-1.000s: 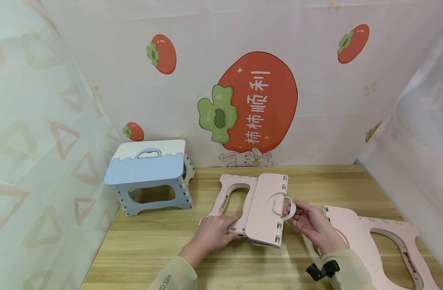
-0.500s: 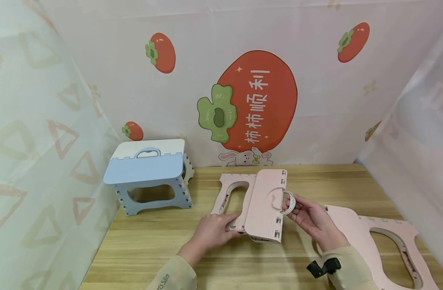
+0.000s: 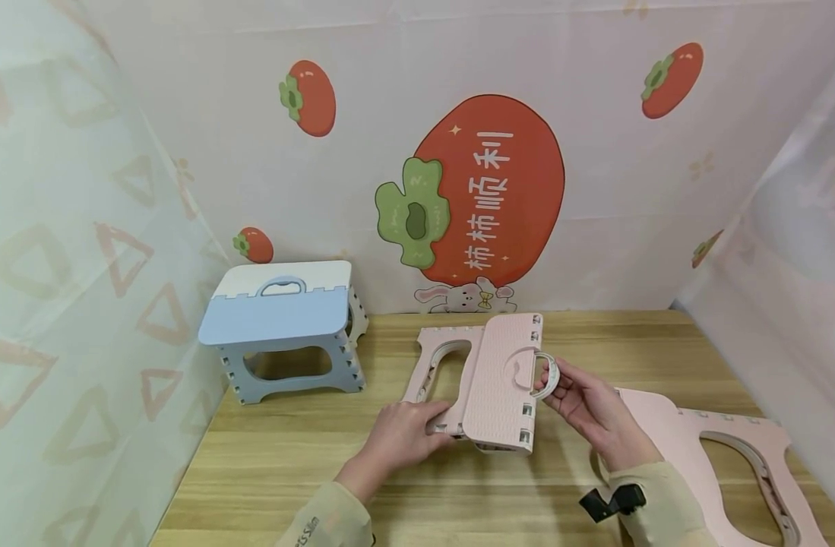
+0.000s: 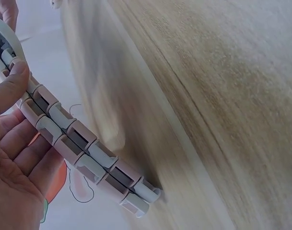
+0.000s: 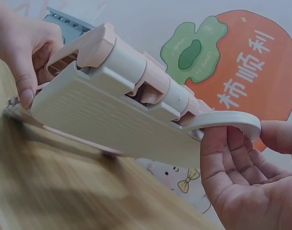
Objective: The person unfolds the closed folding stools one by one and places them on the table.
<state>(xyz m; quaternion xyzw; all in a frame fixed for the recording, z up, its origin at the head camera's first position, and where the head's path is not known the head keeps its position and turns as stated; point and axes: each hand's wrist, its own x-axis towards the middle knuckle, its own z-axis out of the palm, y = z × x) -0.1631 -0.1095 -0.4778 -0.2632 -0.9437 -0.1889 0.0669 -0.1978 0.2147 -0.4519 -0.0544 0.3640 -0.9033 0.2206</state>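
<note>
A pink folding stool [image 3: 497,387], folded nearly flat, is tilted in the middle of the wooden table, its seat panel partly over the leg frame. My left hand [image 3: 402,437] grips the near edge of the legs; in the left wrist view its thumb [image 4: 14,86] lies along the slotted hinge edge, fingers behind. The right hand [image 3: 591,414] holds the pale loop handle [image 5: 227,117] on the right side, with fingers through it and thumb outside. In the right wrist view the white underside [image 5: 112,115] of the seat panel shows, raised off the table.
A blue and white folding stool [image 3: 273,319] stands unfolded at the back left. Another pink stool [image 3: 670,448] lies folded at the right, partly under my right forearm. A patterned cloth backdrop [image 3: 212,114] hangs behind and at both sides.
My right hand has risen slightly with the handle, tilting the seat panel up a little. My left hand keeps its grip on the legs almost in place.
</note>
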